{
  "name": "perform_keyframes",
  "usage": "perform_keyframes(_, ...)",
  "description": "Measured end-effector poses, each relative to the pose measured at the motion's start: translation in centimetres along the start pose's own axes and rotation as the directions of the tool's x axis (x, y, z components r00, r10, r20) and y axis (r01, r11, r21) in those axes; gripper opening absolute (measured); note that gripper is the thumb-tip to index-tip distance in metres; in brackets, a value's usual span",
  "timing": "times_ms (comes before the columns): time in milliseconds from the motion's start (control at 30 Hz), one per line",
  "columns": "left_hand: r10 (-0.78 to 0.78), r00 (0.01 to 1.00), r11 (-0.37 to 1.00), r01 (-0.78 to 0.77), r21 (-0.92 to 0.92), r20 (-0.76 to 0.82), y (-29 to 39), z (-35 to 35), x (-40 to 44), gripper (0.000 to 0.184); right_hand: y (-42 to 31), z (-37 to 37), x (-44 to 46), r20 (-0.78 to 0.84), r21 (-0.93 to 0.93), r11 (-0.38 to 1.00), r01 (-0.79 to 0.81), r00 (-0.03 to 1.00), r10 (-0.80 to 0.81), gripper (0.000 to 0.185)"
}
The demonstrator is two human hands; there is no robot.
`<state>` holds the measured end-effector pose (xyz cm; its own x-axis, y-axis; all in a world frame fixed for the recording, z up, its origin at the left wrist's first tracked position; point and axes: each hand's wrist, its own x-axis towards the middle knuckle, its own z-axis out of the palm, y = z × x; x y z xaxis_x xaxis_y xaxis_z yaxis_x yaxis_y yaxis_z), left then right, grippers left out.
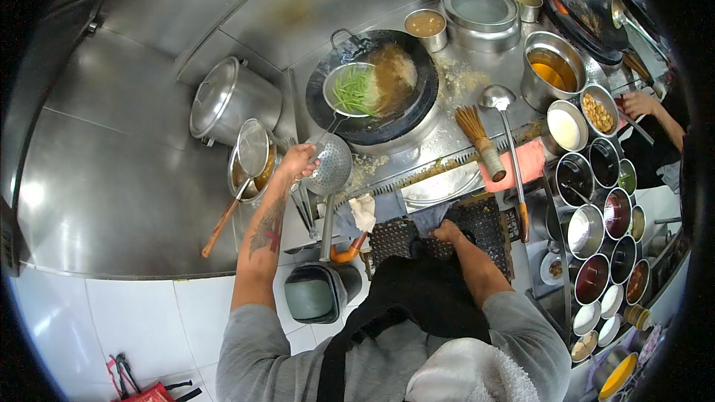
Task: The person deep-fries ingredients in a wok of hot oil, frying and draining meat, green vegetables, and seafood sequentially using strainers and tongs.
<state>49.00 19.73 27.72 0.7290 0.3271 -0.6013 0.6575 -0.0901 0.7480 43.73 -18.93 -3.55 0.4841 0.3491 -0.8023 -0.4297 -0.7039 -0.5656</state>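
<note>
My left hand (298,162) is closed around the handle of a wire strainer (328,83). Green vegetable strips (353,92) lie in the strainer, which is over the left half of a black wok (418,67). Brown, bubbling liquid (395,74) fills the wok's right side. Just beneath my left hand is a perforated metal skimmer (331,164). My right hand (447,231) is low at the stove's front edge, its fingers closed at a grey cloth (430,217) hanging there; they are partly hidden.
A lidded pot (223,100) and a strainer over a pot (254,147) stand left. Right of the wok lie a bamboo brush (480,141) and a long ladle (511,156). Several seasoning containers (586,231) line the right side. Another person's hand (639,104) is at the far right.
</note>
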Motion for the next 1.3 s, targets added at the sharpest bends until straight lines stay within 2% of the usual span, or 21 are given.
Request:
perform_keyframes(67,-0.012,0.993,0.999,0.018,-0.047,0.115,0.5,1.3,-0.3,0.02,1.0,-0.2,0.0,-0.028,-0.023,1.0,0.009,1.0,-0.009,0.055)
perform_keyframes(133,0.001,0.979,0.989,0.029,-0.144,0.203,-0.2,2.9,0.9,0.02,1.7,-0.2,0.1,-0.257,-0.366,0.914,0.178,0.924,-0.283,0.052)
perform_keyframes(167,0.02,0.959,0.972,0.048,-0.231,0.282,-0.1,3.9,1.1,0.021,0.6,-1.3,-1.8,-0.267,-0.373,0.912,0.168,0.922,-0.279,0.052)
perform_keyframes(233,0.062,0.944,0.966,0.024,-0.256,0.325,0.0,5.7,1.6,0.021,-1.8,-3.7,-5.5,0.029,-0.084,0.996,-0.003,1.0,0.006,0.046)
perform_keyframes(333,0.131,0.92,0.891,0.055,-0.451,0.369,-0.2,7.3,2.9,0.021,0.8,-5.4,-7.6,-0.061,-0.06,0.998,0.029,0.998,-0.032,0.047)
perform_keyframes(400,0.141,0.923,0.855,0.069,-0.515,0.358,-0.8,7.7,3.1,0.021,3.9,-6.9,-9.4,-0.159,0.154,0.987,0.053,0.987,-0.028,0.041)
perform_keyframes(467,0.158,0.933,0.82,0.059,-0.57,0.324,-0.2,7.9,1.6,0.021,12.6,-9.4,-5.3,-0.16,-0.143,0.987,0.077,0.982,-0.1,0.037)
perform_keyframes(500,0.172,0.93,0.816,0.051,-0.576,0.326,0.5,7.8,1.2,0.021,15.7,-9.8,-6.9,-0.18,0.198,0.98,0.019,0.983,0.018,0.034)
perform_keyframes(533,0.158,0.934,0.806,0.065,-0.589,0.319,1.5,7.7,1.1,0.021,17.7,-10.4,-8.3,-0.163,0.519,0.855,-0.026,0.978,0.128,0.03)
perform_keyframes(633,0.111,0.93,0.736,0.16,-0.658,0.35,1.3,6.5,3.9,0.02,21.4,-11.8,-12.8,-0.14,0.662,0.708,-0.244,0.888,0.437,0.024)
perform_keyframes(700,0.173,0.928,0.782,0.075,-0.619,0.331,0.9,5.0,2.2,0.02,20.9,-13.3,-14.1,-0.208,0.61,0.745,-0.27,0.853,0.479,0.024)
perform_keyframes(733,0.186,0.927,0.786,0.059,-0.615,0.326,1.9,4.3,2.1,0.02,20.3,-14.5,-13.4,-0.212,0.613,0.748,-0.254,0.859,0.466,0.024)
perform_keyframes(800,0.173,0.951,0.795,0.019,-0.606,0.256,0.0,3.2,1.0,0.021,21.8,-14.4,-13.9,-0.35,0.652,0.756,0.062,0.908,0.228,0.026)
perform_keyframes(833,0.191,0.948,0.768,0.018,-0.641,0.256,-0.2,2.7,0.9,0.022,21.4,-14.5,-13.0,-0.348,0.667,0.745,-0.022,0.875,0.337,0.031)
perform_keyframes(933,0.178,0.966,0.791,-0.028,-0.611,0.186,-0.3,1.3,-1.3,0.023,16.4,-14.7,-14.4,-0.364,0.698,0.716,-0.002,0.86,0.358,0.037)
perform_keyframes(1000,0.241,0.937,0.738,-0.007,-0.674,0.254,-0.8,0.5,-2.8,0.023,13.7,-15.4,-14.6,-0.484,0.753,0.594,0.285,0.851,0.205,0.039)
perform_keyframes(1033,0.243,0.937,0.739,-0.012,-0.674,0.25,-0.6,0.6,-2.8,0.023,11.7,-16.1,-14.8,-0.483,0.752,0.593,0.287,0.853,0.2,0.039)
perform_keyframes(1100,0.236,0.917,0.514,0.165,-0.842,0.323,-1.2,1.7,-2.9,0.022,8.1,-17.0,-15.4,-0.584,0.603,0.617,0.505,0.807,-0.091,0.041)
perform_keyframes(1167,0.235,0.91,0.513,0.182,-0.839,0.341,-1.3,2.1,-2.9,0.022,5.4,-18.2,-15.0,-0.633,0.101,0.978,0.182,0.77,-0.078,0.039)
perform_keyframes(1200,0.177,0.94,0.583,0.137,-0.801,0.29,-1.3,2.2,-3.0,0.022,5.7,-18.2,-13.8,-0.759,-0.318,0.94,0.122,0.561,-0.33,0.04)
perform_keyframes(1300,0.153,0.96,0.677,0.072,-0.732,0.236,-2.2,1.9,-2.5,0.022,3.7,-18.1,-14.5,-0.8,-0.218,0.962,0.166,0.534,-0.274,0.038)
